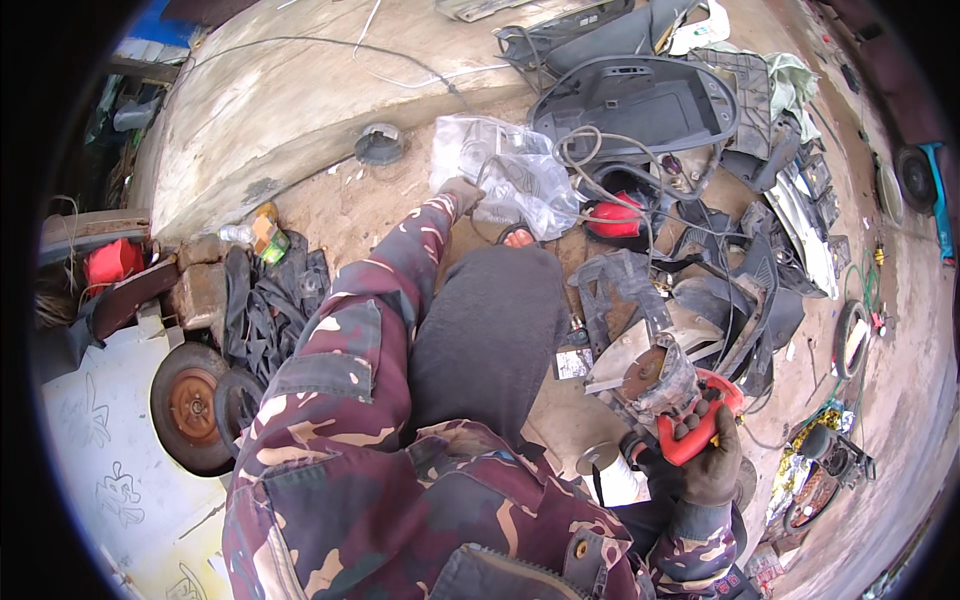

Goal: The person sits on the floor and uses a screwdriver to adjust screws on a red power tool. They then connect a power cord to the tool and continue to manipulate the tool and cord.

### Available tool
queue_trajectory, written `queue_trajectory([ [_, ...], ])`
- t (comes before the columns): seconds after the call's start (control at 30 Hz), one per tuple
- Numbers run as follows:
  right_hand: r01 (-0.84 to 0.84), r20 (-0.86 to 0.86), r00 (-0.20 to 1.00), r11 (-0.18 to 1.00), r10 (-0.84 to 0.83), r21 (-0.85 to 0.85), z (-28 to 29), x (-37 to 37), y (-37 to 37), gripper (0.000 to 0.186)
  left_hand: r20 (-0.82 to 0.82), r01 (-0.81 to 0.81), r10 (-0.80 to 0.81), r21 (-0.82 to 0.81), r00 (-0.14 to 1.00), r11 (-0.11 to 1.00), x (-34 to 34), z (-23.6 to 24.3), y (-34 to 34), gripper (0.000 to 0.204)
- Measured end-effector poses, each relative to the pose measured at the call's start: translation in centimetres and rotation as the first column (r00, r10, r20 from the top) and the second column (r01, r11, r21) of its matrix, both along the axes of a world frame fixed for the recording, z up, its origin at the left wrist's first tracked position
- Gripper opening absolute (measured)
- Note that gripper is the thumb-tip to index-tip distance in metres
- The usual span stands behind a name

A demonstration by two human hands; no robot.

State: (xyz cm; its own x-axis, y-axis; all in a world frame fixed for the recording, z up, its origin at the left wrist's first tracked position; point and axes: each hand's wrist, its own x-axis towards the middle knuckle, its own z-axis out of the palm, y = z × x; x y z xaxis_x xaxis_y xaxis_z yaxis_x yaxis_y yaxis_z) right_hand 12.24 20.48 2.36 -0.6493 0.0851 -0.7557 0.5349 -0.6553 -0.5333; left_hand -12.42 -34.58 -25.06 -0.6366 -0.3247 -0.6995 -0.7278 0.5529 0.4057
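Note:
My right hand, in a dark glove, is wrapped round the red handle of an angle grinder. Its round brown disc and dusty grey guard point up and to the left, over loose vehicle parts. Far out ahead, my gloved left hand is closed at a grey cable, beside a crumpled clear plastic bag. The bag lies on the ground just past my foot. The left fingertips are small and hard to make out.
Dark plastic panels and a large black tray-like shell pile up at the far right, cables looped across them. A red round part sits among them. On the left are a wheel, a white panel and a concrete step.

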Motion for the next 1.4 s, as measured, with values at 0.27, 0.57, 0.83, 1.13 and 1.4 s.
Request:
queue_trajectory([
  [0.27, 0.016, -0.009, 1.000, 1.000, -0.016, -0.002, 0.9, -0.1, -0.1, 0.035, -0.318, -0.092, 0.140, 0.163, 0.938, 0.982, 3.1, 5.7, 1.9, 0.028],
  [0.57, -0.010, -0.087, 0.996, 0.999, 0.006, -0.048, -0.3, 0.9, 1.5, 0.032, -0.595, 0.077, 0.347, 0.571, 0.725, 0.817, -2.2, 28.6, 2.1, 0.035],
  [0.83, -0.025, -0.164, 0.986, 0.993, 0.005, -0.119, -1.4, 0.8, 1.9, 0.040, -0.647, 0.468, 0.432, 0.758, 0.629, 0.455, -4.7, 42.0, 1.3, 0.030],
  [1.13, 0.005, -0.129, 0.991, 0.991, -0.022, -0.134, -1.2, 0.8, 1.3, 0.030, -0.415, 0.495, 0.567, 0.869, 0.712, 0.015, -4.5, 46.8, 4.6, 0.027],
  [1.4, 0.068, -0.131, 0.989, 0.996, -0.075, -0.054, 0.3, 0.9, 0.3, 0.039, -0.217, 0.378, 0.376, 0.818, 0.901, -0.433, 2.0, 44.2, 14.1, 0.024],
])
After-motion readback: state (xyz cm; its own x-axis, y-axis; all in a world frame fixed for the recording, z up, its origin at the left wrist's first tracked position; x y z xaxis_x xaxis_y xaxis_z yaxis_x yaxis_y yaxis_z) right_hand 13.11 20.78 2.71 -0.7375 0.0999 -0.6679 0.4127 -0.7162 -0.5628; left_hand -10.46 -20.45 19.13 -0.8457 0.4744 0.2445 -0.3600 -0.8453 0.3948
